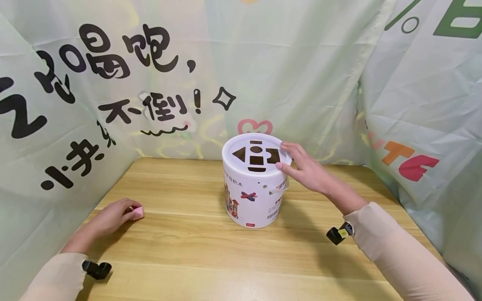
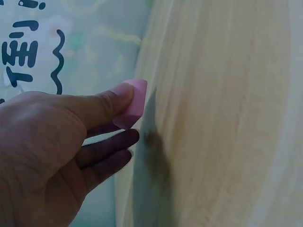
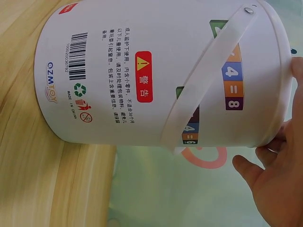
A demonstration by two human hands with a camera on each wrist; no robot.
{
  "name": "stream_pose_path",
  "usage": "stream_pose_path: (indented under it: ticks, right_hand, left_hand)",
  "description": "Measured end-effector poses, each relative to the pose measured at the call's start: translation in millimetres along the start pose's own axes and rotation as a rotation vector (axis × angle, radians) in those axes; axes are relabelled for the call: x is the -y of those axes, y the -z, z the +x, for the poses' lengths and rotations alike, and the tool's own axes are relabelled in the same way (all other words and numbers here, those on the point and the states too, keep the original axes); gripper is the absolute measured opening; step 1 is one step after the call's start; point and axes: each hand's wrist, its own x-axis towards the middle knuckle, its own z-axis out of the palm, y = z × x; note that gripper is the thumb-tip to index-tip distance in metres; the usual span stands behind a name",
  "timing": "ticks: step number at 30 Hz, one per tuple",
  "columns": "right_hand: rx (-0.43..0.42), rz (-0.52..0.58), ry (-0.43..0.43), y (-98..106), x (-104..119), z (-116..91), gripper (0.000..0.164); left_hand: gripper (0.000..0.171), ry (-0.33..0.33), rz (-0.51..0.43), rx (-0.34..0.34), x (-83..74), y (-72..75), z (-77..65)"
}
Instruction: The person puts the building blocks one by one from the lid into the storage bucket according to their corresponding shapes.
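At the table's left side my left hand (image 1: 118,214) pinches a small pink block (image 2: 134,104) between thumb and fingers. The left wrist view shows the block held close over the wood, two other fingers loosely bent below it. A white lidded bucket (image 1: 250,200) stands upright near the middle. Shaped holes are cut through its white lid (image 1: 241,166), among them a triangle, a circle and a square. My right hand (image 1: 306,169) holds the lid's right edge, thumb on the near side and fingers round the far side.
The bucket's white carrying handle (image 3: 208,75) hangs down its side. Beneath everything lies a wooden table (image 1: 180,251). Printed cloth curtains (image 1: 301,75) enclose the back and both sides, close behind the bucket and beside my left hand.
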Motion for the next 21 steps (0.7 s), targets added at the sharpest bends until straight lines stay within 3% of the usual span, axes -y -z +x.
stream_pose_path:
  ticks: [10,21]
  right_hand:
    - [0.000,-0.006,0.013,-1,-3,1,0.070]
    - [0.007,-0.003,0.012,-1,-2,0,0.070]
  left_hand:
    - [0.021,-0.062,0.058,-0.005,-12.0,2.8,9.5]
    - [0.019,-0.111,0.007,-0.027,-37.9,8.0,24.3]
